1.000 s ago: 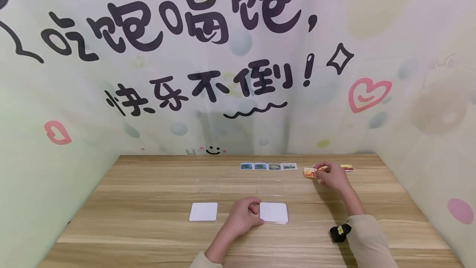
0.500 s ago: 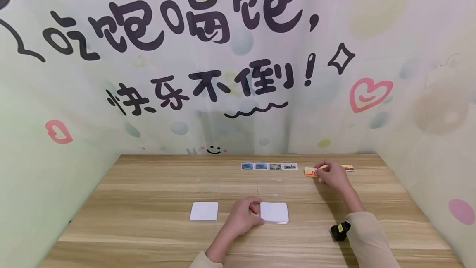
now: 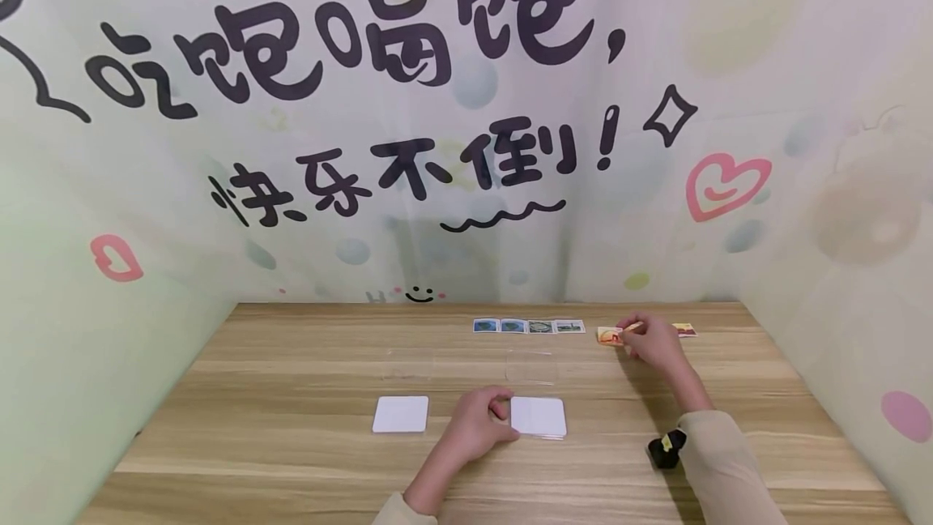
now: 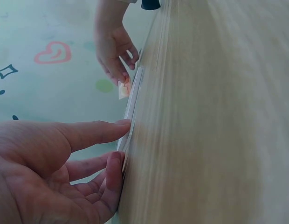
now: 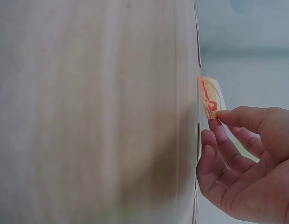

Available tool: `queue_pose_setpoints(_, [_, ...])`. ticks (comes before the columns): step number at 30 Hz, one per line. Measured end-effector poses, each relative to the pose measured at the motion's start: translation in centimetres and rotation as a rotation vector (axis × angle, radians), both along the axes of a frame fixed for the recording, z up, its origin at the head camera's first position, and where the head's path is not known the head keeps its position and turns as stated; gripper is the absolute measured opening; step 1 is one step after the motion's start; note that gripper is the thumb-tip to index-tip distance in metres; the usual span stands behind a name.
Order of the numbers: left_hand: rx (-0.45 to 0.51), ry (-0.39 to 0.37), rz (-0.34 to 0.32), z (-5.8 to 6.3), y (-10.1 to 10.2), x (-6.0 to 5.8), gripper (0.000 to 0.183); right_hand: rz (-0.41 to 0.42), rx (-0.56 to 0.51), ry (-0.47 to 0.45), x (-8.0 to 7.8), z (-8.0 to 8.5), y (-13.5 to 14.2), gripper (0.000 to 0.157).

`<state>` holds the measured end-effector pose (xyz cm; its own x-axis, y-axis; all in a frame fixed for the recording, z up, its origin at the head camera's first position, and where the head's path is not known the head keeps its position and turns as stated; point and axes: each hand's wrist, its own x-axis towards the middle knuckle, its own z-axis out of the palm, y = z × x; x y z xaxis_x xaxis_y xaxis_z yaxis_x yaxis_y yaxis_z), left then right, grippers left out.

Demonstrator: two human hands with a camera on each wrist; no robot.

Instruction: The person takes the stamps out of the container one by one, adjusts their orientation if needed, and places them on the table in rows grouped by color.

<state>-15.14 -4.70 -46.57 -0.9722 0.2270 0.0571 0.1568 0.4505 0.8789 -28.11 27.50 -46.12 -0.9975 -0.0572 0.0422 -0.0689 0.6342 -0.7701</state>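
My right hand (image 3: 653,344) pinches a small orange-and-yellow stamp (image 5: 210,97) by one end between thumb and index finger; its red design shows in the right wrist view. It is raised from the table near the back right, over a row of other stamps (image 3: 685,330) partly hidden by the hand. My left hand (image 3: 477,425) holds the left side of a stack of white cards (image 3: 539,416), thumb at its near corner and index finger at its far corner. In the left wrist view, the thumb lies along the stack's edge.
Another white card stack (image 3: 400,414) lies left of my left hand. Two clear plastic sheets (image 3: 530,366) lie behind the stacks. A row of blue and green stamps (image 3: 513,326) lies near the table's back edge. A black device (image 3: 664,452) sits at my right sleeve.
Almost nothing moves. The stamp in my right hand shifts very slightly, and the left hand stays at the white cards; the head view drifts a little.
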Motion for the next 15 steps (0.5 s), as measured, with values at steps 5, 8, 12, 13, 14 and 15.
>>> queue_pose_setpoints(5, [0.007, -0.006, 0.002, 0.11, 0.01, 0.07, 0.049, -0.001, 0.009, -0.003, -0.35, -0.12, 0.06, 0.017])
queue_pose_setpoints(8, [0.012, -0.012, 0.003, 0.12, 0.03, 0.07, 0.049, -0.005, 0.014, -0.006, -0.47, -0.12, 0.03, 0.017])
queue_pose_setpoints(12, [0.012, -0.013, 0.001, 0.05, 0.01, 0.01, 0.049, -0.010, 0.018, -0.031, -0.47, 0.02, -0.09, 0.017])
queue_pose_setpoints(13, [0.012, -0.013, 0.001, 0.04, 0.00, 0.00, 0.049, -0.012, 0.020, -0.036, -0.49, 0.02, -0.12, 0.017])
queue_pose_setpoints(14, [0.012, -0.012, 0.001, 0.02, -0.01, -0.01, 0.049, -0.013, 0.021, -0.040, -0.51, 0.04, -0.14, 0.017])
queue_pose_setpoints(15, [0.014, -0.012, 0.001, 0.00, -0.02, -0.01, 0.049, -0.013, 0.021, -0.039, -0.54, 0.07, -0.15, 0.016])
